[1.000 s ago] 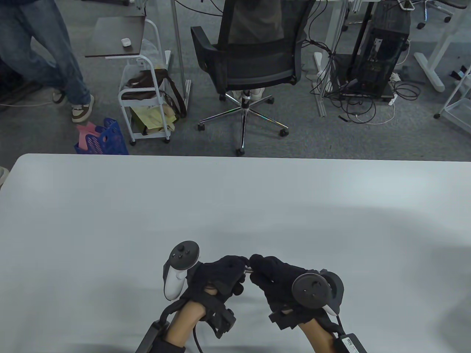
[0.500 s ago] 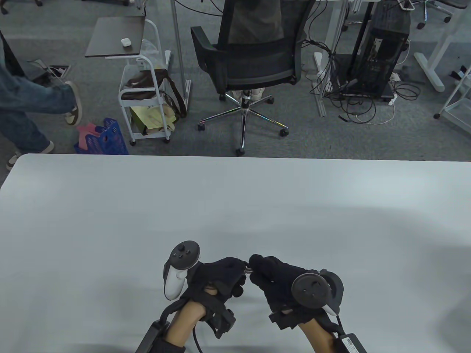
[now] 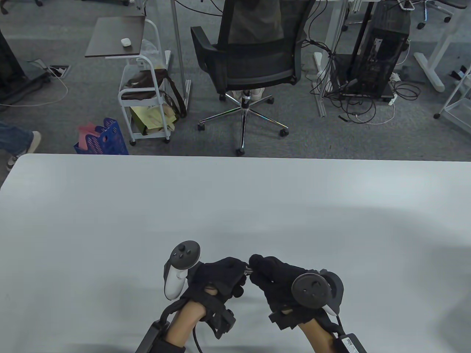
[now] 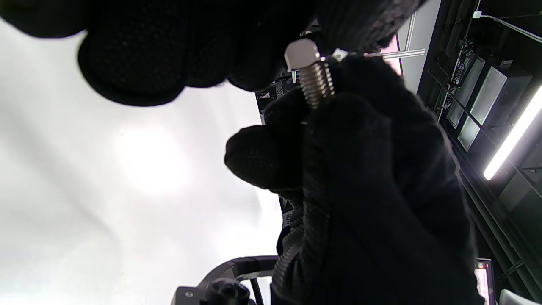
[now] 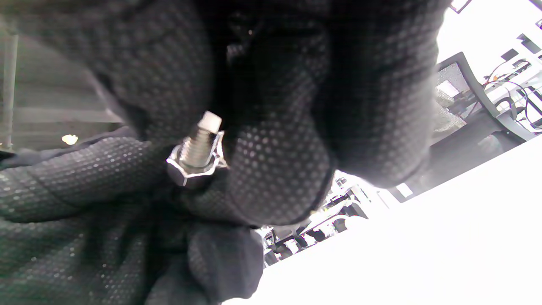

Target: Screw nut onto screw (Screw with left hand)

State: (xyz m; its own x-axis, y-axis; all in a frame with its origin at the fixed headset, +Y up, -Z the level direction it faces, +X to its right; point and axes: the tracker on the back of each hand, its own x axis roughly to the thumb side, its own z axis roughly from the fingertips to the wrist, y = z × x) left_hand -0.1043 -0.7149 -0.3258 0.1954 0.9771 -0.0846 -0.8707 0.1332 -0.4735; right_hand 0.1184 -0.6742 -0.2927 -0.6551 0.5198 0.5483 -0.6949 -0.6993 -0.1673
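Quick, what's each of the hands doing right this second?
Left hand: fingers closed around the nut, which sits on the screw.
Right hand: pinches the screw's other end.

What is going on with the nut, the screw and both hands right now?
small silver hex nut: sits on the screw's thread, pinched by the left hand's fingers.
silver threaded metal screw: held off the table, one end buried in the right hand's fingers.
left hand: closed, pinches the nut.
right hand: closed, grips the screw.
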